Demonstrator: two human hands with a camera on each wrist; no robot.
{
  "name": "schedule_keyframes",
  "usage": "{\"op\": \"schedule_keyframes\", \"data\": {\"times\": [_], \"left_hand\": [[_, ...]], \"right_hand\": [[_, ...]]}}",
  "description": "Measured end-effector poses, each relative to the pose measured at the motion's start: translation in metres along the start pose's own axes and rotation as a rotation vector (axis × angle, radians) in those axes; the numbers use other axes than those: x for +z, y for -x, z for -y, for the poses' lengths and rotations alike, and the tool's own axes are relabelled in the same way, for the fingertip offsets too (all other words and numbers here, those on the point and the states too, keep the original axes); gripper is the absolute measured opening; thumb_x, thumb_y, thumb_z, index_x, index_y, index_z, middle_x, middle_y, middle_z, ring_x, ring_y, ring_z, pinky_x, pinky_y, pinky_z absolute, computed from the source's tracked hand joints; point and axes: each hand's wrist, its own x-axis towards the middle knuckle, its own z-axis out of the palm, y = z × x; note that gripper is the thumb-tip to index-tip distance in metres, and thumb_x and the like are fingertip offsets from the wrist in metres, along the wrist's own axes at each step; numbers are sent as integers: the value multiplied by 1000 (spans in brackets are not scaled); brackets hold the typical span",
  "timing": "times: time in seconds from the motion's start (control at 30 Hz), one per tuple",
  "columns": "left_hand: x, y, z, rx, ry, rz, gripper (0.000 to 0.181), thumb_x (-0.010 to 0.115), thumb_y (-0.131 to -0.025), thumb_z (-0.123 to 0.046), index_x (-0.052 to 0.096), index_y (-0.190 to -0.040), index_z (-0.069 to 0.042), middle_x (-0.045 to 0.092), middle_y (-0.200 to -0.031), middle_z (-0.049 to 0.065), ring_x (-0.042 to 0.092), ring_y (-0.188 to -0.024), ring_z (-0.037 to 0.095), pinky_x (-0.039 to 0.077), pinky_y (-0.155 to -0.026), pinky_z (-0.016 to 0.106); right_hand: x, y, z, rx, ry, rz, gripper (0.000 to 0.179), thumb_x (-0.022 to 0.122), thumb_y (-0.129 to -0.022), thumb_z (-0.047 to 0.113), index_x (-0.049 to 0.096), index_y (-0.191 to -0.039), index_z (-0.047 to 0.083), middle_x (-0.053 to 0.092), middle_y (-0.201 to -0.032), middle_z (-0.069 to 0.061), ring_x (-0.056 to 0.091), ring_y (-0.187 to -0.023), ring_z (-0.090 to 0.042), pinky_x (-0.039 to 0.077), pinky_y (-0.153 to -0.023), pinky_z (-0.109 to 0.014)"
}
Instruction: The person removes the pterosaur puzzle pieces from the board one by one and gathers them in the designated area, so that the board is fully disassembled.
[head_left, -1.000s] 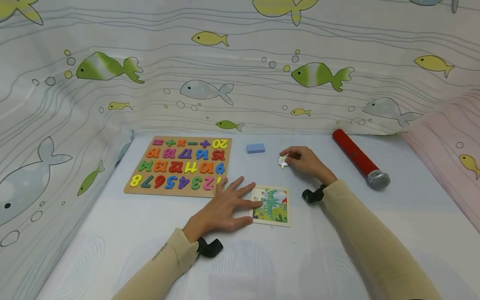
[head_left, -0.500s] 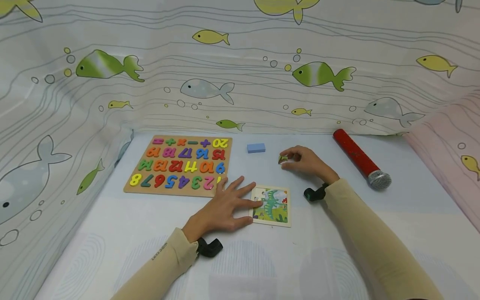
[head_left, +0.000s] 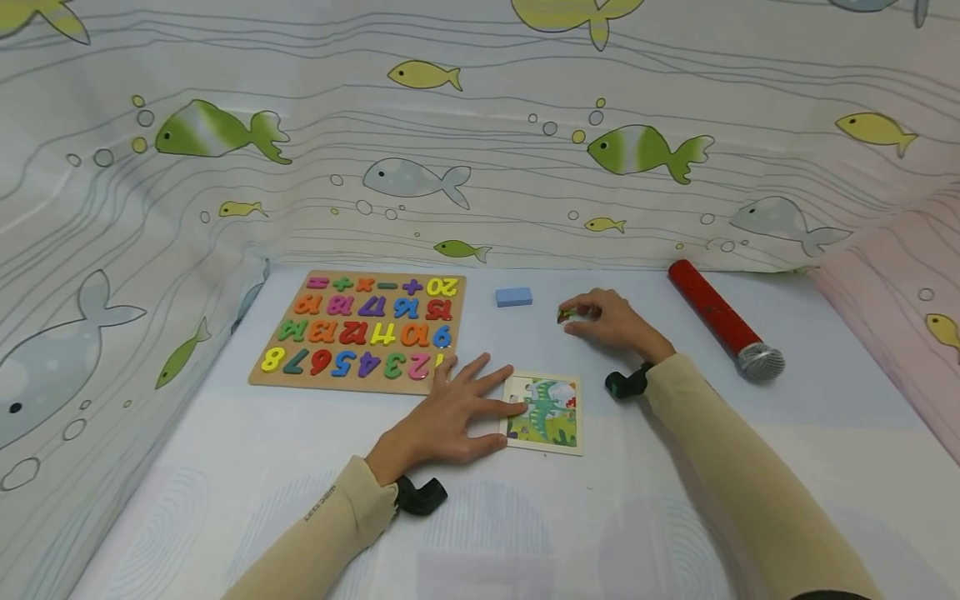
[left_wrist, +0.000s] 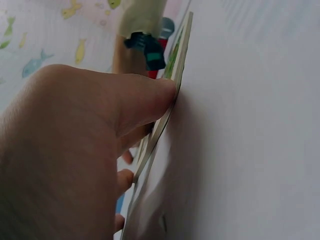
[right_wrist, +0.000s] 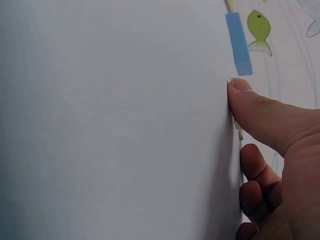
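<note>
A small jigsaw puzzle [head_left: 558,425] with a green dinosaur picture lies in a pale wooden frame on the table, in the head view. My left hand [head_left: 450,417] spreads its straight fingers over the frame's left side, the thumb touching its edge in the left wrist view. Beyond the puzzle, my right hand [head_left: 611,321] pinches a small puzzle piece [head_left: 566,315] between thumb and fingers, close to the table. Part of that piece is covered by the fingers. In the right wrist view only a thin edge of it shows under the thumb.
To the left lies a wooden number board [head_left: 352,333] with colourful digits and signs. A blue block [head_left: 513,297] sits behind the puzzle. On the right is a red microphone [head_left: 723,317] with a silver head. Fish-print cloth [head_left: 525,200] rises behind the table.
In my right hand the puzzle piece has turned, from a pale face showing to a dark green one. My left hand stays on the puzzle frame.
</note>
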Motion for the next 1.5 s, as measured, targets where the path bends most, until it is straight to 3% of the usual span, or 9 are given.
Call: {"op": "schedule_keyframes", "data": {"times": [0.13, 0.83, 0.93, 1.07, 1.23, 1.4, 1.5], "left_hand": [[0, -1, -2, 10, 3, -5, 48, 53, -95, -59, 58, -141, -46, 33, -167, -2, 20, -158, 37, 9, -118, 73], [3, -2, -7, 34, -36, -20, 49, 54, -95, -60, 58, -141, -46, 35, -167, -1, 22, -157, 36, 13, -117, 74], [3, -2, -6, 31, -36, -19, 49, 54, -95, -60, 58, -141, -46, 35, -167, -1, 22, -157, 37, 13, -117, 74], [3, -1, -6, 30, -30, -19, 49, 54, -94, -60, 58, -141, -45, 35, -166, 0, 23, -157, 38, 12, -117, 75], [2, -1, -5, 28, -28, -23, 49, 56, -94, -59, 60, -140, -44, 37, -165, 2, 24, -156, 39, 11, -116, 75], [2, -1, -2, 23, -43, -15, 49, 55, -94, -61, 60, -140, -44, 38, -165, 2, 24, -156, 39, 12, -116, 75], [0, -3, 0, 18, -55, -19, 49, 55, -94, -62, 59, -140, -45, 38, -165, 2, 25, -156, 38, 12, -116, 75]], "right_hand": [[-2, -1, -4, 18, 24, -5, 39, 72, -94, 29, 70, -132, 20, 61, -120, -12, 47, -110, -29, 26, -92, -49], [-11, -9, -14, 64, -4, -21, 43, 67, -98, 31, 63, -140, 19, 58, -125, -17, 42, -112, -33, 20, -98, -57], [-10, -7, -16, 72, -80, -63, 45, 67, -99, 31, 62, -142, 21, 58, -122, -16, 45, -109, -31, 26, -98, -53], [-7, -2, -20, 60, -199, -170, 44, 65, -100, 31, 60, -143, 21, 58, -115, -12, 50, -97, -27, 40, -83, -39], [1, 9, -21, 30, -274, -261, 42, 63, -101, 36, 62, -141, 20, 59, -110, -8, 50, -94, -22, 40, -75, -30], [9, 25, -14, 11, -311, -245, 38, 66, -100, 36, 67, -134, 21, 60, -108, -4, 51, -92, -21, 41, -73, -27], [13, 34, -5, -28, -323, -182, 32, 67, -99, 31, 70, -129, 20, 65, -112, -4, 52, -89, -21, 43, -73, -26]]}}
